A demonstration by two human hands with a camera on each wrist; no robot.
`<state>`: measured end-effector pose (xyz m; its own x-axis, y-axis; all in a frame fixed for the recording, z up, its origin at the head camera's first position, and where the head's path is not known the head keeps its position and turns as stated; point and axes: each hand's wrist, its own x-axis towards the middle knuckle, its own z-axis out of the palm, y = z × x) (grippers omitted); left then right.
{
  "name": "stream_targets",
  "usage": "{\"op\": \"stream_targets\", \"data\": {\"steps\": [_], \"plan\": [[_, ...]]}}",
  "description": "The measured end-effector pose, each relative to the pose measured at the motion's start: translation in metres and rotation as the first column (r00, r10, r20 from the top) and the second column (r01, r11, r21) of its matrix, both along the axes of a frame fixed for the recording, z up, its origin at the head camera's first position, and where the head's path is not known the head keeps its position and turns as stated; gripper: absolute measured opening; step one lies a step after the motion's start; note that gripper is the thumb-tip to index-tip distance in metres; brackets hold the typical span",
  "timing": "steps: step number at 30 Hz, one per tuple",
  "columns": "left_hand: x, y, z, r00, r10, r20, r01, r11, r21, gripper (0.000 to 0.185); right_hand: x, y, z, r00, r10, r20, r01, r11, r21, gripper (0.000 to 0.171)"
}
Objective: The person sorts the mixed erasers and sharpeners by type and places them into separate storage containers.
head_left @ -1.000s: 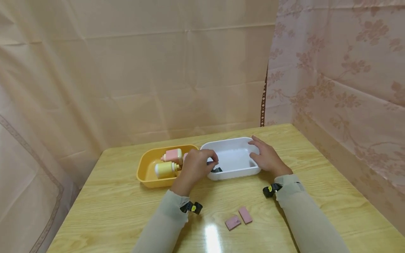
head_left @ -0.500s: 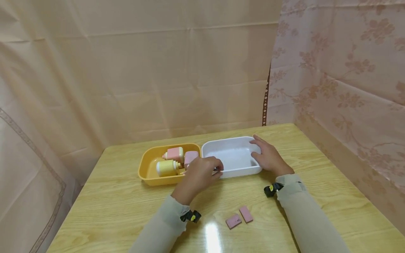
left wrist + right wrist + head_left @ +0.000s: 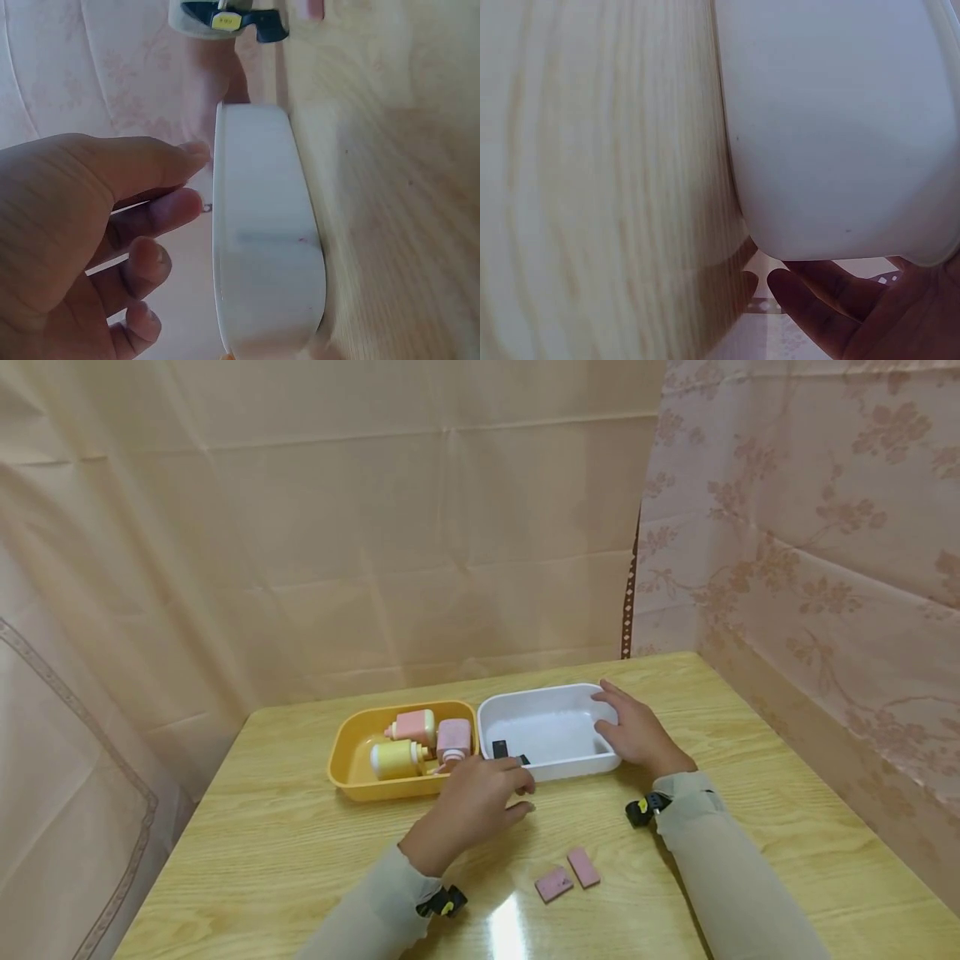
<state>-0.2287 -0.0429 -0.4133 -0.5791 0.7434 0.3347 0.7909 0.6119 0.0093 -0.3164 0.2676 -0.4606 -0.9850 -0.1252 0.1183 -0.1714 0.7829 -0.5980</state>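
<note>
My left hand [image 3: 480, 797] is in front of the white tray's [image 3: 547, 768] near-left corner, its fingers loosely bent and apart. In the left wrist view, nothing lies between the thumb and fingers, and the tray's outer wall [image 3: 262, 187] is beside them. Two small black pieces are in the tray by its left front; one black piece [image 3: 499, 749] leans up against the wall, the other black piece [image 3: 523, 760] is mostly hidden. My right hand [image 3: 637, 739] holds the tray's right end, thumb inside the rim. In the right wrist view, its fingers [image 3: 817, 300] wrap the outside.
Left of the tray, against it, stands an orange tray [image 3: 352, 789] with a pink bottle [image 3: 412, 726], a yellow bottle [image 3: 397, 759] and a mauve bottle [image 3: 453, 737]. Two pink rectangular blocks [image 3: 553, 885] lie on the wooden table [image 3: 285, 860] in front. Curtains surround it.
My left hand lowers to the tray's front-left, lets go of a black piece there, then draws back toward me with its fingers loosened. The right hand stays at the tray's right end.
</note>
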Motion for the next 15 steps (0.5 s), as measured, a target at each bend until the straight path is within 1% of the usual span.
{"op": "stream_targets", "data": {"steps": [4,9,13,15], "plan": [[0.006,-0.002,-0.001,0.999,-0.038,-0.006,0.038,0.999,-0.003,0.02,0.0,0.0,0.001,1.0,-0.002,-0.005,0.002,1.0,0.007,0.053],[0.012,-0.003,-0.001,0.999,-0.033,0.011,0.033,0.999,-0.027,0.021,0.0,0.0,0.001,1.0,0.001,-0.008,-0.001,1.0,0.012,0.053],[0.018,-0.002,-0.003,0.998,-0.014,0.053,0.018,0.998,-0.067,0.022,0.001,0.0,0.0,1.0,0.004,-0.01,-0.003,1.0,0.013,0.053],[0.02,-0.002,-0.003,0.995,-0.012,0.097,0.02,0.997,-0.079,0.022,0.001,0.0,0.001,1.0,0.001,-0.009,-0.001,1.0,0.012,0.053]]}}
